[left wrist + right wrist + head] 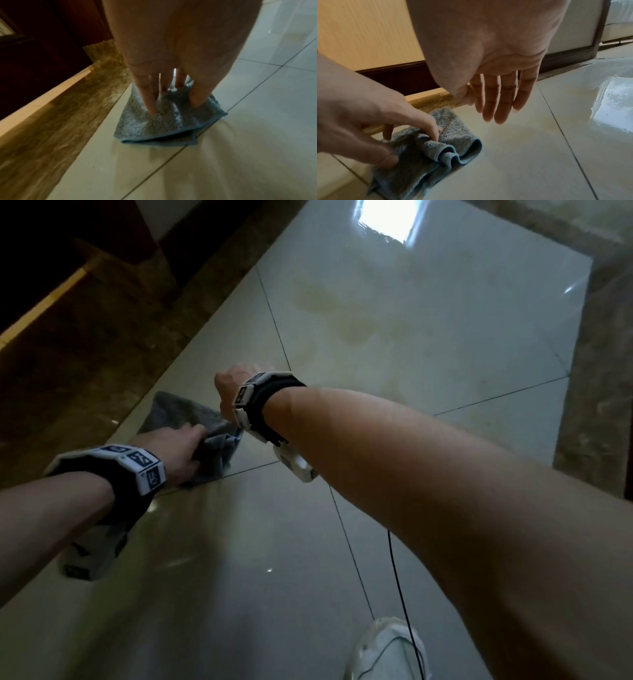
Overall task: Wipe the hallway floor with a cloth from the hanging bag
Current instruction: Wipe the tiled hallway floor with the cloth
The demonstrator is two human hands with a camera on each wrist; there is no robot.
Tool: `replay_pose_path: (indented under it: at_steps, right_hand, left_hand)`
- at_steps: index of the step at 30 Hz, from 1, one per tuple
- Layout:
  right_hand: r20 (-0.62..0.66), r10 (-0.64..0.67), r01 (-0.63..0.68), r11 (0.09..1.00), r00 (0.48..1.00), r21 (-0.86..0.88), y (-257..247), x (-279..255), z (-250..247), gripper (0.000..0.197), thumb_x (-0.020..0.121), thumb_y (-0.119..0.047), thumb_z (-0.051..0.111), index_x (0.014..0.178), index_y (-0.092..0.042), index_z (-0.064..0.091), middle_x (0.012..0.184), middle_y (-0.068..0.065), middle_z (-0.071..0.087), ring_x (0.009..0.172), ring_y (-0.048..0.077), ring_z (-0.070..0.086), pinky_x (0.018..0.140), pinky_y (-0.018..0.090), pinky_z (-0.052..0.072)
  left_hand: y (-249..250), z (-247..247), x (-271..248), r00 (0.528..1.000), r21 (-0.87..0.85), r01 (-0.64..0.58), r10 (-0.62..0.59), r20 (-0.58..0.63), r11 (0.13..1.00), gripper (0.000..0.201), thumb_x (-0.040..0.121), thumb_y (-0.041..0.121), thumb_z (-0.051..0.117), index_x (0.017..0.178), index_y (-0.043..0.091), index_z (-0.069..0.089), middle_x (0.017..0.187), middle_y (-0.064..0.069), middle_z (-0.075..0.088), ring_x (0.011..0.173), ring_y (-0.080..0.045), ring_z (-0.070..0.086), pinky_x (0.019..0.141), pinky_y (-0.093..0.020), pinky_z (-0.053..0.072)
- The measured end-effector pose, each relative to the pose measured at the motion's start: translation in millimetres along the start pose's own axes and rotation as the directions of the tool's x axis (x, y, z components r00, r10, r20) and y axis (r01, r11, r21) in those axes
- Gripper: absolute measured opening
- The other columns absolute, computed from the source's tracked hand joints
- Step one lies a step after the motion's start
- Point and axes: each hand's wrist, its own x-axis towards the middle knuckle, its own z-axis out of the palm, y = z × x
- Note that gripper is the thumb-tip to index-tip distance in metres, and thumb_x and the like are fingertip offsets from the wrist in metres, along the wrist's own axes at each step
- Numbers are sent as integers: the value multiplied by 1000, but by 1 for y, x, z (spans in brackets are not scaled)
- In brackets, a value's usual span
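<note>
one grey terry cloth (pixel 164 121), folded and bunched, lying on the pale glossy floor tile (pixel 428 337) beside the brown marble border strip (pixel 60 121). left hand (pixel 174 450): fingers (pixel 150 100) straight and spread, pressing down on the cloth. right hand (pixel 496 65): flat, fingers together and extended, hovering above the tile near the cloth, holding nothing. one white shoe (pixel 387 648) at the lower edge.

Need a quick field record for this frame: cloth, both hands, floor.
cloth: grey cloth, folded and bunched, lying on the floor beside the brown border strip
left hand: left hand on the cloth, fingers pressing into it
right hand: right hand open, fingers straight, above the floor, holding nothing
floor: glossy pale tile floor, yellowish stain ahead
</note>
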Motion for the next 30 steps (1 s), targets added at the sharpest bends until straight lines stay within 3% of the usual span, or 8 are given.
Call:
replay_pose_path:
  at_steps: [2,5,10,14,19,24,27,30]
  right_hand:
    - [-36,3,-1,999,999,45,5,0,-5,25,91,-21,61,113,-18,52,84,1,47,79,24,48,71,34,42]
    - [-62,6,-1,997,998,75,13,-1,-6,24,91,-21,59,115,-19,53,90,3,48,82,25,49,75,34,45]
    - [-57,81,-72,988,995,140,20,-8,-12,19,90,-28,59,96,-22,42,76,0,41,81,25,51,80,38,51]
    - [-64,120,-112,986,991,121,33,-16,-17,20,85,-23,62,95,-21,45,77,2,47,66,20,50,71,36,52]
    - [-57,162,-157,984,985,86,52,-30,-23,14,84,-16,61,92,-16,50,76,3,52,61,18,50,53,28,44]
    - [-66,205,-199,976,977,92,53,-37,-28,11,84,-17,60,90,-16,50,77,5,53,64,21,53,54,28,43]
    - [-50,217,-212,973,975,89,48,-34,-27,14,83,-18,62,89,-17,49,80,5,55,65,22,55,59,30,50]
    - [-48,224,-219,972,973,89,48,-34,-28,14,84,-19,63,94,-15,53,78,5,55,61,19,53,50,25,42]
  left_hand:
    - [1,-8,0,996,22,-16,14,86,1000,38,90,36,58,124,25,44,119,-3,58,100,-22,60,72,-30,45]
    - [5,-16,9,997,98,-13,6,72,995,30,91,32,55,120,26,48,112,-1,60,89,-18,55,68,-28,41]
    - [4,-20,13,996,190,-28,10,91,981,31,87,32,58,117,31,51,103,3,59,90,-17,56,71,-30,48]
    - [7,-24,18,998,180,-5,-7,67,984,24,88,34,58,111,32,51,99,3,59,88,-17,57,73,-32,50]
    - [10,-9,19,999,96,42,-39,-35,994,20,88,29,57,106,31,49,97,2,60,89,-19,59,75,-35,51]
    - [0,3,10,991,29,22,-18,-134,999,24,87,28,53,110,33,47,104,2,61,96,-23,62,70,-35,50]
    - [1,8,8,984,-10,8,-10,-176,1000,28,86,30,58,111,31,48,104,0,60,94,-24,61,74,-39,54]
    - [5,9,8,973,-8,28,-29,-230,1000,25,89,31,59,111,29,49,102,-1,61,87,-22,59,68,-36,51]
